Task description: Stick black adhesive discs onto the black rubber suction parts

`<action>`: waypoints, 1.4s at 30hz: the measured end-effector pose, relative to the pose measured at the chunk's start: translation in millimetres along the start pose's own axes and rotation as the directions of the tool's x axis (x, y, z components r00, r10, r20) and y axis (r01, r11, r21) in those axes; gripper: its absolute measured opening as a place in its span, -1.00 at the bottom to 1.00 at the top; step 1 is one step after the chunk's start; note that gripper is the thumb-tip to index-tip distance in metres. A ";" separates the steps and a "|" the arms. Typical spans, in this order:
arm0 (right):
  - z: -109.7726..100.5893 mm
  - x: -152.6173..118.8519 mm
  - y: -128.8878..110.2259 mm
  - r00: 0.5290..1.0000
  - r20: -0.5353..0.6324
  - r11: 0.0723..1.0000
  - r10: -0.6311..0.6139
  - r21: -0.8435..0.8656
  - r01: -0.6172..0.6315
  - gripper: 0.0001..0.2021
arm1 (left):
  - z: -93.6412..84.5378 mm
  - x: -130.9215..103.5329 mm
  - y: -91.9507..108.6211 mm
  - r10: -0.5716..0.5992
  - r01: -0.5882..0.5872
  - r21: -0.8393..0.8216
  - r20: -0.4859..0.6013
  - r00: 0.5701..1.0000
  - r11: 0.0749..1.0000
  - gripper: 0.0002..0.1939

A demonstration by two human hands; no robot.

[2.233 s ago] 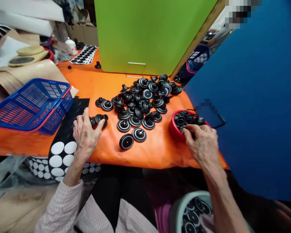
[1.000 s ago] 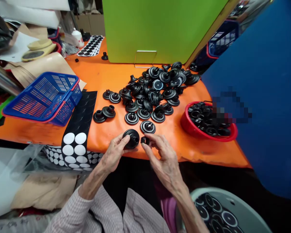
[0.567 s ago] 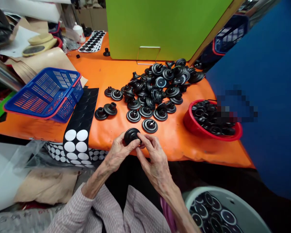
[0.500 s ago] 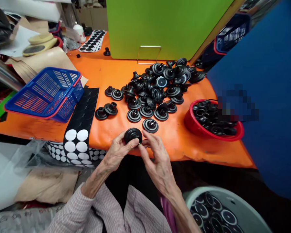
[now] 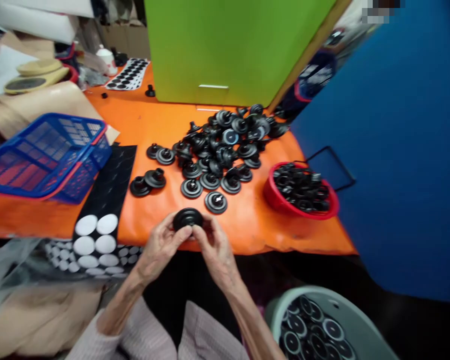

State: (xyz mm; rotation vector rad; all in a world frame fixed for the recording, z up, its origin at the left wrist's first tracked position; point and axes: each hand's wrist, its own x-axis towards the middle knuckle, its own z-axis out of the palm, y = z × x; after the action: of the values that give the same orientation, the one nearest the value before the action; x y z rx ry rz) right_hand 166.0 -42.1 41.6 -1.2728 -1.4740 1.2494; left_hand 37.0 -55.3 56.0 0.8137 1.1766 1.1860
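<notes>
A round black ridged disc (image 5: 188, 218) is held over the front edge of the orange table. My left hand (image 5: 164, 242) grips it from the left, thumb on the near rim. On the other side my right hand (image 5: 216, 245) is closed on it too, and both thumbs nearly meet. The disc's underside is hidden. Just beyond lies a single black disc with a raised stem (image 5: 216, 202). Behind that spreads a heap of similar stemmed discs (image 5: 217, 150). Two more, including a tilted stemmed disc (image 5: 155, 178), rest left of the heap.
A red bowl (image 5: 270, 197) of black ring-like parts stands right. A blue basket (image 5: 78, 182) sits left, beside a strip of round stickers (image 5: 107, 195) hanging over the edge. A grey bucket (image 5: 360, 320) of discs is below right. A green panel (image 5: 225, 50) stands behind.
My right hand has closed in on the disc, its thumb now on the near rim beside the left thumb. The camera view has turned a little to the right.
</notes>
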 end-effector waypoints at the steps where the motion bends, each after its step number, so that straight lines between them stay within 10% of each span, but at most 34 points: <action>1: -2.3 2.8 -2.2 1.000 0.005 0.999 -0.022 -0.044 0.022 -0.68 | -3.8 4.4 2.5 -0.027 0.027 0.013 -0.027 0.999 1.000 -0.49; 6: -65.6 30.9 -13.5 0.905 -0.227 0.820 -0.361 -0.539 0.192 -0.74 | -44.7 43.6 17.4 0.148 -0.057 0.306 -0.283 0.948 0.950 -0.35; 10: -145.8 67.1 -11.2 0.777 -0.292 0.547 -0.557 -0.833 0.079 -0.80 | -75.3 61.1 30.8 0.364 0.089 0.761 -0.405 0.839 0.643 -0.36; 16: -186.9 107.9 1.3 0.867 -0.104 0.186 -0.487 -0.982 -0.013 -0.77 | -50.9 52.9 36.6 0.692 0.211 0.927 -0.373 0.617 0.311 -0.43; 20: -186.1 111.7 -1.2 0.880 -0.066 0.105 -0.471 -0.994 -0.018 -0.72 | -9.6 69.6 20.4 0.576 -0.147 0.946 -0.049 0.816 0.288 -0.63; 25: -168.9 89.2 -14.0 0.816 -0.019 0.227 -0.578 -0.964 0.139 -0.77 | 14.5 95.8 6.4 0.427 -0.132 0.952 0.002 0.904 0.274 -0.78; 28: -139.1 63.6 -4.6 0.855 0.103 0.422 -0.508 -0.836 0.352 -0.84 | 9.0 90.2 3.6 0.445 -0.193 0.906 0.006 0.896 0.377 -0.83; 31: -109.9 39.7 16.2 0.928 0.146 0.615 -0.343 -0.712 0.339 -0.82 | -3.2 73.3 4.6 0.402 -0.224 0.712 -0.089 0.911 0.665 -0.85; 34: -97.5 25.9 31.5 0.953 0.117 0.698 -0.280 -0.657 0.286 -0.74 | -13.2 57.5 11.8 0.089 -0.047 0.197 -0.212 0.973 0.979 -0.68; 37: -97.5 23.4 34.0 0.952 0.134 0.698 -0.276 -0.652 0.294 -0.74 | -15.8 46.3 22.1 -0.180 0.140 -0.249 -0.143 0.973 0.958 -0.66; 42: -81.2 21.3 13.2 0.949 0.071 0.777 -0.307 -0.557 0.293 -0.84 | -6.9 29.1 27.0 -0.306 0.285 -0.378 0.004 0.952 0.881 -0.60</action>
State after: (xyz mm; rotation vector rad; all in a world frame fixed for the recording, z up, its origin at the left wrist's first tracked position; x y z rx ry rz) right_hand 243.4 -7.1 43.3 -1.3320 -2.0276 0.5915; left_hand 22.3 -21.5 72.5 0.2976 1.0304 1.1333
